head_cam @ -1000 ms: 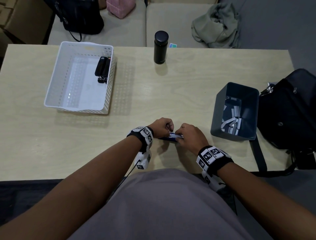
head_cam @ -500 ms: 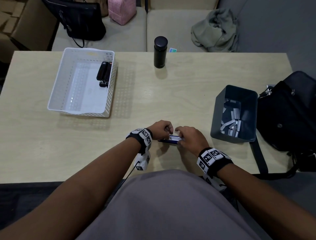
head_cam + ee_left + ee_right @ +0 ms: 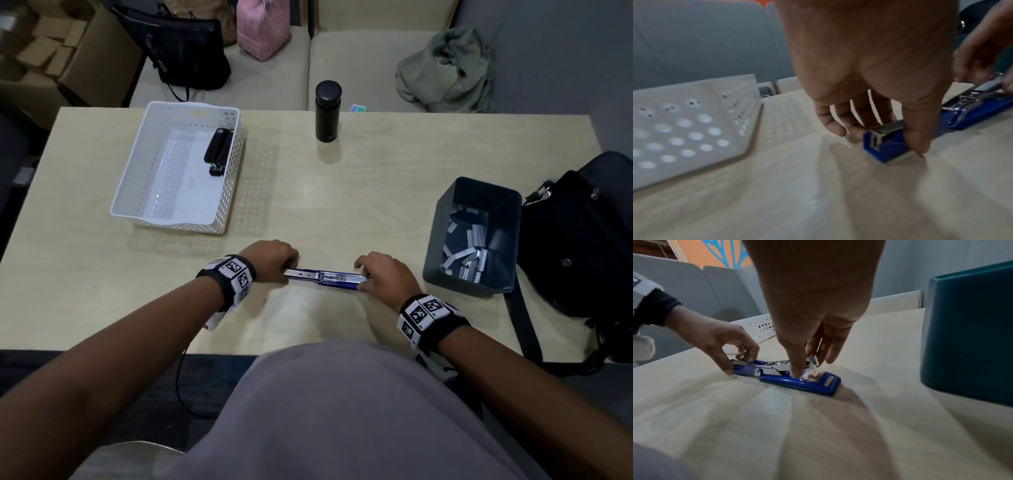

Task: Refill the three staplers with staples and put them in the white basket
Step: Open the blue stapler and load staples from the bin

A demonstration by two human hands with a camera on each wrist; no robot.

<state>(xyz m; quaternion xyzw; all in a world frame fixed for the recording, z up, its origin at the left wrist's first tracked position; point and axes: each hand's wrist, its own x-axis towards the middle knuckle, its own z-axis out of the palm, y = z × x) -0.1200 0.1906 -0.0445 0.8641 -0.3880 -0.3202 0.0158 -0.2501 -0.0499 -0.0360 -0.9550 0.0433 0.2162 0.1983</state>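
A blue stapler [image 3: 325, 275] lies swung open flat on the table's near edge, its metal magazine showing. My left hand [image 3: 274, 260] pinches the cover end [image 3: 888, 149] between thumb and fingers [image 3: 838, 131]. My right hand [image 3: 383, 277] pinches the magazine over the blue base [image 3: 813, 384], thumb [image 3: 795, 369] pressed down. The white basket [image 3: 133, 178] stands far left with black stapler shapes [image 3: 219, 150] against its right wall; I cannot tell if that is one or two. Staple strips [image 3: 469, 246] lie in the grey bin [image 3: 435, 240] to the right.
A black flask [image 3: 328, 111] stands upright at the table's far middle. A black bag [image 3: 582, 246] lies at the right edge beside the bin. Beyond the table, a bench holds a black handbag [image 3: 185, 51], a pink pouch [image 3: 263, 27] and a grey-green cloth [image 3: 445, 72].
The stapler was bunched between my two close hands. Now it is swung out flat and my hands have moved apart, left hand leftward, right hand rightward.
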